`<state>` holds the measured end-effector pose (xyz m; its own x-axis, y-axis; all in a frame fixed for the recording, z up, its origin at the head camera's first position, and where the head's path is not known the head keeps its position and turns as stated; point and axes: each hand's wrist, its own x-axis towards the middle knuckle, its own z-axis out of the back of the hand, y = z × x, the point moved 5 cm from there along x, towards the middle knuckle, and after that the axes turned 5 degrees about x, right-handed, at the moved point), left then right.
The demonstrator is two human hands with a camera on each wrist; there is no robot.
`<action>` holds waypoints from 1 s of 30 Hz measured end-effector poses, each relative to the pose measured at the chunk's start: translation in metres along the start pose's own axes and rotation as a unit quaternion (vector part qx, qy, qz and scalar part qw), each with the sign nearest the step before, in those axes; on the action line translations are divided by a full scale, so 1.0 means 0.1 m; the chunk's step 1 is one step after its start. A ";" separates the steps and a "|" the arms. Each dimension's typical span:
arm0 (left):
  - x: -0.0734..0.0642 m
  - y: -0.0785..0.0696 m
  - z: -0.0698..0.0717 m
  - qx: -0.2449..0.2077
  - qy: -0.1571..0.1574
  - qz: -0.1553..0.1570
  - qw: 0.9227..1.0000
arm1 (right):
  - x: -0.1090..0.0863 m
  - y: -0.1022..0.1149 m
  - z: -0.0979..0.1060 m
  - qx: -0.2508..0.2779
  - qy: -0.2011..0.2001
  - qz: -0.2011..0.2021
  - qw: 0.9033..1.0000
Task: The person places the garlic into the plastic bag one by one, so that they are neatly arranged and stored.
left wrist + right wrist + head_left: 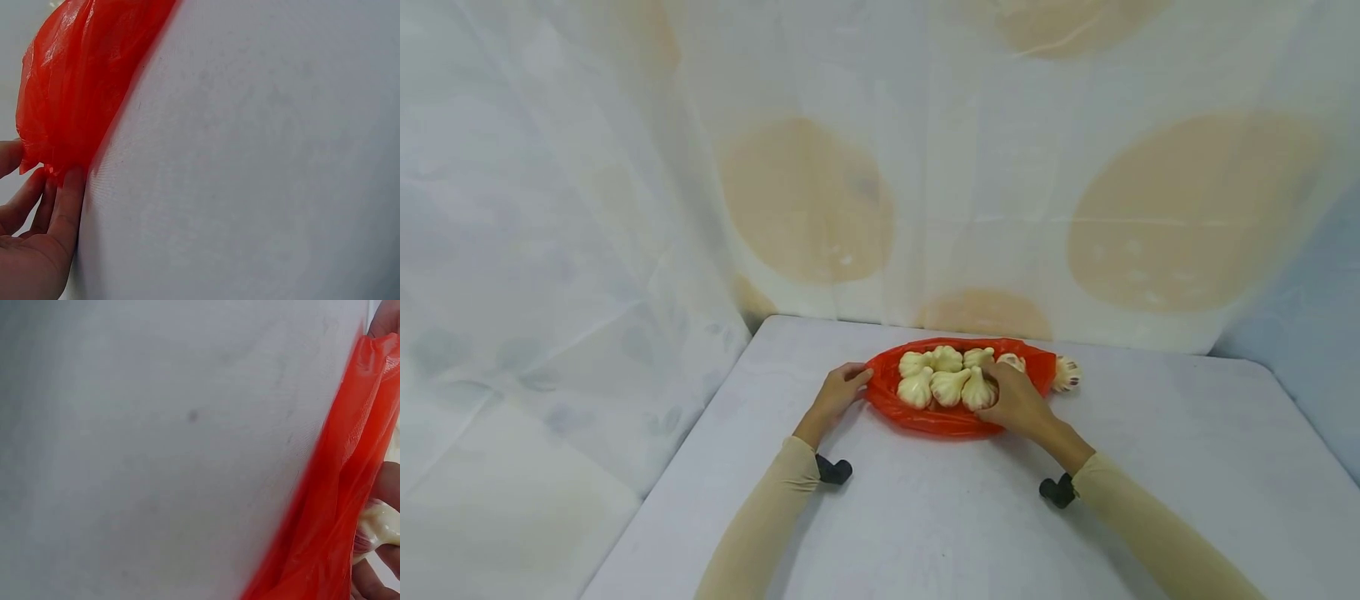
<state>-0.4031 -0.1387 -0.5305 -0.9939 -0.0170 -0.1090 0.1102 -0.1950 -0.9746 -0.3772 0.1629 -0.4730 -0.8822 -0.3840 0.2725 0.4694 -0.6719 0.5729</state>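
A red plastic bag (925,423) lies spread on the table, its mouth up, with several whitish garlic bulbs (915,388) inside. At the bag's left end, my left hand (840,392) pinches the plastic edge; the left wrist view shows its fingertips (73,178) against the gathered red film. My right hand (1017,402) reaches over the right side of the bag and grips a garlic bulb (976,390) at the front. In the right wrist view, that bulb (378,526) shows between thumb and fingers, just behind the bag's raised side (325,506).
Another garlic bulb (1066,374), with a purplish-streaked base, lies at the bag's right end. The white table (925,525) backs onto a hanging pale sheet (970,208) with tan round patches. Similar sheeting hangs at the left and right sides.
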 end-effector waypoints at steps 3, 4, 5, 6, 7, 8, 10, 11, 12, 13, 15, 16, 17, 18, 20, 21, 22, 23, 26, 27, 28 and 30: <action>0.01 -0.01 0.00 0.000 0.001 -0.004 1.000 | 0.00 0.00 0.00 -0.001 -0.001 0.002 1.000; 0.01 0.00 0.00 0.000 0.001 -0.002 1.000 | 0.00 -0.01 0.00 -0.001 -0.001 0.002 1.000; 0.01 0.00 0.00 0.000 0.001 -0.002 1.000 | 0.00 0.00 0.00 -0.001 0.001 0.004 1.000; 0.01 0.00 0.00 0.001 0.001 -0.002 1.000 | 0.00 -0.01 0.00 -0.001 0.002 0.001 1.000; 0.01 0.00 0.00 0.002 0.001 -0.002 1.000 | 0.00 0.00 0.00 0.000 0.004 0.002 1.000; 0.01 0.01 0.00 0.003 0.000 -0.001 1.000 | 0.00 0.00 0.00 0.000 0.006 0.001 1.000; 0.01 0.01 0.00 0.003 -0.001 0.003 1.000 | -0.01 0.01 0.00 0.001 0.011 0.002 1.000; 0.01 0.02 0.00 0.002 -0.002 0.004 1.000 | -0.01 0.02 0.00 0.001 0.013 0.001 1.000; 0.01 0.02 0.01 0.004 -0.002 0.005 1.000 | -0.01 0.02 0.00 0.003 0.014 0.000 1.000; 0.02 0.02 0.01 0.005 -0.002 0.005 1.000 | -0.01 0.03 0.01 0.004 0.013 0.001 1.000; 0.02 0.02 0.01 0.003 -0.003 0.005 1.000 | -0.01 0.04 0.03 0.007 0.009 0.004 1.000; 0.03 0.01 0.01 0.002 -0.002 0.005 1.000 | -0.01 0.05 0.04 0.009 0.007 0.005 1.000; 0.03 0.01 0.01 0.001 -0.002 0.004 1.000 | 0.00 0.05 0.05 0.008 0.004 0.005 1.000; 0.03 0.00 0.01 0.001 -0.001 0.002 1.000 | 0.00 0.06 0.06 0.009 0.001 0.005 1.000; 0.03 -0.01 0.02 -0.001 0.000 0.000 1.000 | 0.01 0.06 0.07 0.009 0.001 0.005 1.000; 0.03 -0.01 0.02 0.001 0.000 -0.001 1.000 | 0.01 0.07 0.08 0.010 0.002 0.003 1.000; 0.03 -0.01 0.02 0.002 0.001 -0.001 1.000 | 0.01 0.07 0.08 0.009 0.001 -0.001 1.000; 0.03 -0.01 0.02 0.003 0.001 -0.001 1.000 | 0.01 0.07 0.09 0.007 0.002 -0.003 1.000; 0.03 -0.02 0.02 0.005 0.002 0.000 1.000 | 0.01 0.07 0.12 0.009 0.002 -0.006 1.000; 0.03 -0.02 0.02 0.006 0.000 0.002 1.000 | 0.01 0.07 0.13 0.014 0.002 -0.009 1.000; 0.02 -0.02 0.03 0.006 -0.001 0.003 1.000 | 0.01 0.07 0.15 0.021 0.002 -0.009 1.000; 0.02 -0.03 0.03 0.008 -0.003 0.004 1.000 | 0.02 0.07 0.19 0.039 0.005 -0.013 0.999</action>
<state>-0.4054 -0.1408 -0.5276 -0.9930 -0.0237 -0.1155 0.1179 -0.2101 -0.9706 -0.3762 0.1694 -0.4542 -0.8931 -0.3745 0.2491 0.4422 -0.6298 0.6386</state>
